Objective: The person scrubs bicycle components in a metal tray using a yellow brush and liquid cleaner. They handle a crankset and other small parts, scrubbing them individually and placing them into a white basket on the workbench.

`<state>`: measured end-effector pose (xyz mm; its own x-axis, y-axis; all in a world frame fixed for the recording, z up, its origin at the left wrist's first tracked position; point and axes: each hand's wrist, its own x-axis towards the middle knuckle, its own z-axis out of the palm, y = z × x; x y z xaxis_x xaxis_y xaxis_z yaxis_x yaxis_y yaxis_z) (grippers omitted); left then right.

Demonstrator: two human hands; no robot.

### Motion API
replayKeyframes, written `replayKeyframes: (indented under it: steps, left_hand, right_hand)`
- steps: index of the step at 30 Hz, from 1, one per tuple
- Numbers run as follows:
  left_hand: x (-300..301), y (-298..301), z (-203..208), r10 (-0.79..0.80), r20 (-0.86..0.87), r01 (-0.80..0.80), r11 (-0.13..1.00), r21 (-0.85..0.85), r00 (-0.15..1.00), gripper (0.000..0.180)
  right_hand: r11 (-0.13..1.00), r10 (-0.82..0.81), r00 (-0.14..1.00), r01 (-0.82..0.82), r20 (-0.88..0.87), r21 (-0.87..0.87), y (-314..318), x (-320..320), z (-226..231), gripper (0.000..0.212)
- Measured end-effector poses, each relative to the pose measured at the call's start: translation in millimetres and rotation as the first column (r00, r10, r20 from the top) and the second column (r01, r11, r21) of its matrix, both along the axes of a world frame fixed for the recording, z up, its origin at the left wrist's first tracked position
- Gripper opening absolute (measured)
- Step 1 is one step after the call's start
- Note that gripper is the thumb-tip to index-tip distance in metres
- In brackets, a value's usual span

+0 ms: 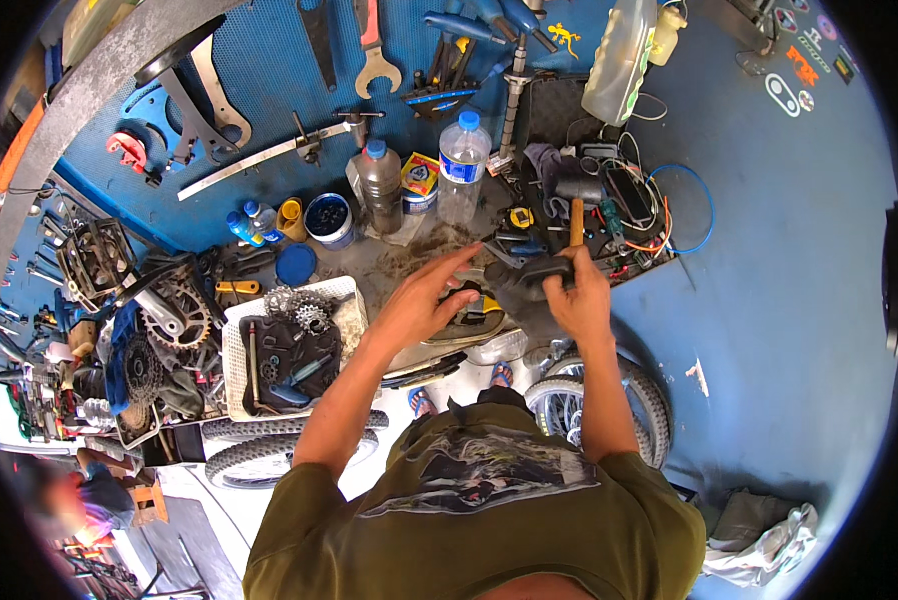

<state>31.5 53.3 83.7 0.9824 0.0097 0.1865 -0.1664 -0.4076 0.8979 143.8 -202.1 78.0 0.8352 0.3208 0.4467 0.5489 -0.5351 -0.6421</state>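
Observation:
My right hand [581, 298] is closed around a wooden-handled tool; its light brown handle [577, 222] points up away from me. A dark, blurred object [529, 280] lies against that hand, and I cannot tell whether it belongs to the tool. My left hand [431, 300] hovers over the workbench front with its fingers apart and nothing in them. Just right of it is a yellow-and-black item [487, 304], partly covered. Behind the hands, the bench [424, 245] is stained with dark grime.
A white basket [231, 350] with sprockets and tools stands left. Bottles, one clear with a blue cap [461, 170], line the back. Cables and a screwdriver [611, 222] lie right. Bicycle wheels [654, 400] are below the bench. Another person [104, 490] is far lower left.

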Motion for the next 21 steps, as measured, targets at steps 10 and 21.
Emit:
replayKeyframes:
  steps: [10,21]
  left_hand:
    - [13.3,12.6,-12.4,-0.235,0.034,0.213,0.928,0.306,0.971,0.045]
    - [7.0,28.2,-40.0,-0.235,-0.023,0.236,0.970,0.058,0.972,0.043]
  right_hand:
    - [0.996,-0.081,0.983,0.087,0.162,-0.026,25.8,-57.7,-7.3,0.021]
    - [0.981,-0.007,0.972,0.052,0.234,-0.186,41.7,-71.2,-12.8,0.021]
